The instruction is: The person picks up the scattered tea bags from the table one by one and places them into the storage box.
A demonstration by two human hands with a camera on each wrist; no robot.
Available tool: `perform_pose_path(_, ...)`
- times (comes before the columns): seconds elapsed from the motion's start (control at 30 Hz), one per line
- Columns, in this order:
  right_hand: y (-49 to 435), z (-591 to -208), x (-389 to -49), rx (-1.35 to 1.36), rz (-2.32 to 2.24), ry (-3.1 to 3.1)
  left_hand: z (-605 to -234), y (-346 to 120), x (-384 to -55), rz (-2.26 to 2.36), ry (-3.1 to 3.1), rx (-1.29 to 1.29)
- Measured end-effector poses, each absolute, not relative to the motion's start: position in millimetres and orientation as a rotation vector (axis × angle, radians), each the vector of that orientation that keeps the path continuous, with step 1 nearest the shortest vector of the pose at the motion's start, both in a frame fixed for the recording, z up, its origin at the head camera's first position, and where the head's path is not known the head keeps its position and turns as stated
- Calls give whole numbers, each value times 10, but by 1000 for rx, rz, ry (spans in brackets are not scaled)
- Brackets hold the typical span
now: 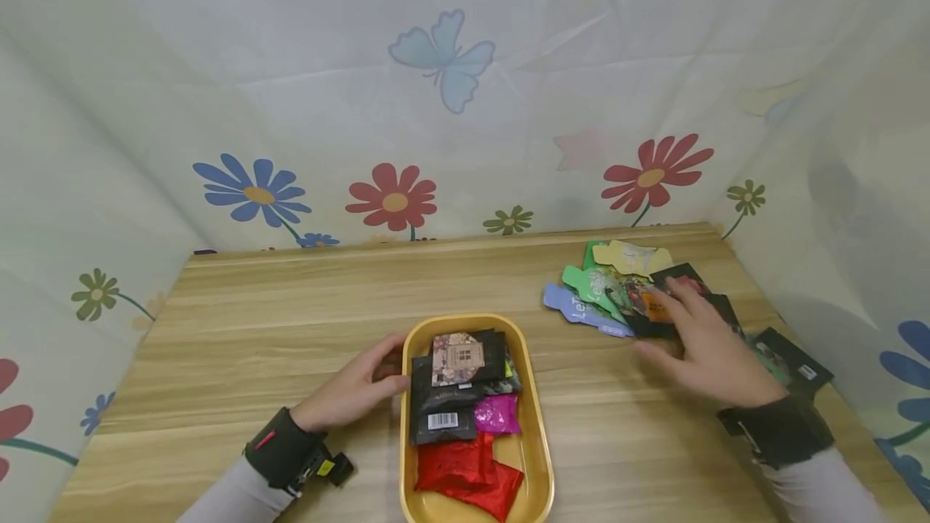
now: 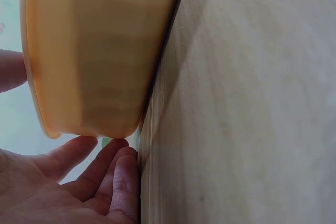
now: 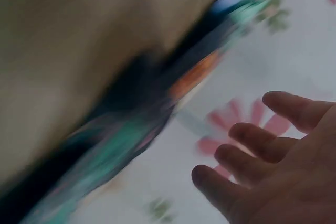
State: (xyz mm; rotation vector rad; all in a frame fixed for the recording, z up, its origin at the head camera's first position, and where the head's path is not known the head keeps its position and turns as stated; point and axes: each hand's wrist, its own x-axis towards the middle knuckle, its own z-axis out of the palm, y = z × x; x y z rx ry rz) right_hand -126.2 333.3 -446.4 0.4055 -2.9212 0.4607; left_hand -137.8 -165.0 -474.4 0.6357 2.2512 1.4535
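Observation:
My left hand (image 1: 356, 386) lies against the left side of a yellow tray (image 1: 541, 442). Its fingertips (image 2: 118, 145) meet the tray's wall low by the tabletop, and the thumb is at the rim. Inside the tray are several black packets (image 1: 443, 398), a pink packet (image 1: 497, 412) and shiny red packets (image 1: 458, 462). Over to the right, my right hand (image 1: 705, 349) hovers with spread fingers above a pile of flat packets. Nearest to it is a black packet with an orange label (image 1: 656, 307); the right wrist view shows a gap between fingers and packets.
Blue (image 1: 581, 309), green (image 1: 592, 285) and yellow (image 1: 632, 257) bottle-shaped packets fan out at the pile's left. Another black packet (image 1: 799, 366) lies near the table's right edge. A flower-printed curtain (image 1: 465, 152) encloses the wooden table (image 1: 291, 305) at the back and sides.

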Motion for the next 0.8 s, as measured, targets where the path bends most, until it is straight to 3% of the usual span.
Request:
perform_pose_path(0.37,4397,-4694,-954,29,348,-3123,-4753,-1646,-1384,1442,2258,607)
perform_pose_path(0.53,4434,-4662,-896,-91,292,-3233,-4777,-1659,-1377,1454,2237,609)
perform_pose_path(0.8,4240,-4629,-890,-66,310,-3163,-4770,-1643,-1392,1453,2244,592)
